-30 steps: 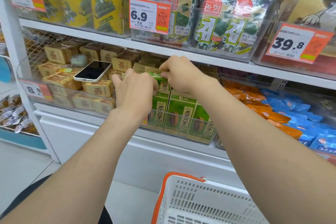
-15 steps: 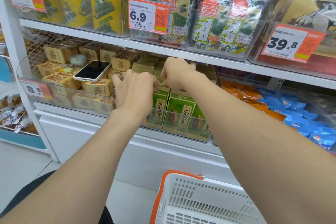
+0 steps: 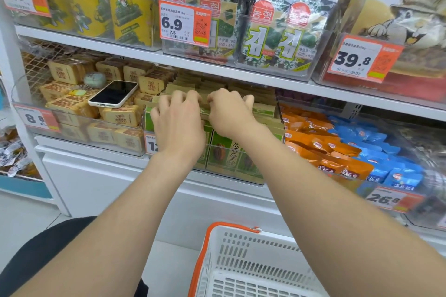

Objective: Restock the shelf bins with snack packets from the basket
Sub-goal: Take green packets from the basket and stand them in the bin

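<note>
Both left hand [image 3: 178, 125] and right hand [image 3: 230, 114] grip packets [image 3: 224, 152] below 6.9 tag [image 3: 184, 23].

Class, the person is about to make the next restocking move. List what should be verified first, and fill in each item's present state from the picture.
1. Both hands on the green packets: the left hand and right hand rest on their tops: ok.
2. A packet pinched: the fingers curl over the tops and their tips are hidden: cannot tell.
3. Front row of green packets upright: ok.
4. Phone off the stock: it lies on the yellow packets: not ok.
5. Basket close below the arms: ok.
6. Packets left in the basket: only part of it shows: cannot tell.
</note>
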`<state>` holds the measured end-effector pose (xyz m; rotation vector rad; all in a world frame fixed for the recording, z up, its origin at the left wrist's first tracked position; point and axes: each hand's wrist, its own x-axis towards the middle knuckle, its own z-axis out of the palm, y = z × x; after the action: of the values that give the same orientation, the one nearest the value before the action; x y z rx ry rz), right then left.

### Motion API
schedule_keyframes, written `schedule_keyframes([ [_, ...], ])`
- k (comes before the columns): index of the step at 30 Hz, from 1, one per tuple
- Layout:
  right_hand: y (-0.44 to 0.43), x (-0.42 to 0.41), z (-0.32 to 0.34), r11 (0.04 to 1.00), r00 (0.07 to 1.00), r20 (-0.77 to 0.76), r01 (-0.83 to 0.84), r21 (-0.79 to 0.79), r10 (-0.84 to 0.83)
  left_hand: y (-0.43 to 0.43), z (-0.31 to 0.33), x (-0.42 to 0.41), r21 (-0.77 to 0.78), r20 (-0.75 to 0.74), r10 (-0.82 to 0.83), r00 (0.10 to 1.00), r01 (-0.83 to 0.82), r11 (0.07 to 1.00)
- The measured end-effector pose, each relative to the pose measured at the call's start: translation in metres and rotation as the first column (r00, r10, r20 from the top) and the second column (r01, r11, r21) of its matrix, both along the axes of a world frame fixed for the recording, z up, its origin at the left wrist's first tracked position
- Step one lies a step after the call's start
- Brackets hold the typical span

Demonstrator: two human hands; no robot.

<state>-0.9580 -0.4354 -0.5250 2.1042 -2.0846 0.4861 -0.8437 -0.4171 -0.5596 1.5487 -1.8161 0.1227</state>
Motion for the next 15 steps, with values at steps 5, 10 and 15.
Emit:
schedule_keyframes([
  [5, 0.057, -0.027, -0.041, 0.837, 0.99, 0.064, -0.069, -0.542, 0.124, 0.024, -0.012, -0.019, -0.123, -0.035, -0.073, 0.997, 0.069, 0.99],
  [10, 0.098, -0.07, -0.093, 0.726, 0.974, -0.153, -0.228, -0.649, 0.17, 0.047, -0.03, -0.043, 0.296, 0.093, -0.43, 0.898, 0.387, 0.873],
  [15, 0.146, -0.122, -0.148, 0.978, 0.995, 0.069, -0.06, -0.2, 0.075, 0.069, -0.068, -0.084, 0.645, 0.3, -0.721, 0.625, 0.424, 0.636],
])
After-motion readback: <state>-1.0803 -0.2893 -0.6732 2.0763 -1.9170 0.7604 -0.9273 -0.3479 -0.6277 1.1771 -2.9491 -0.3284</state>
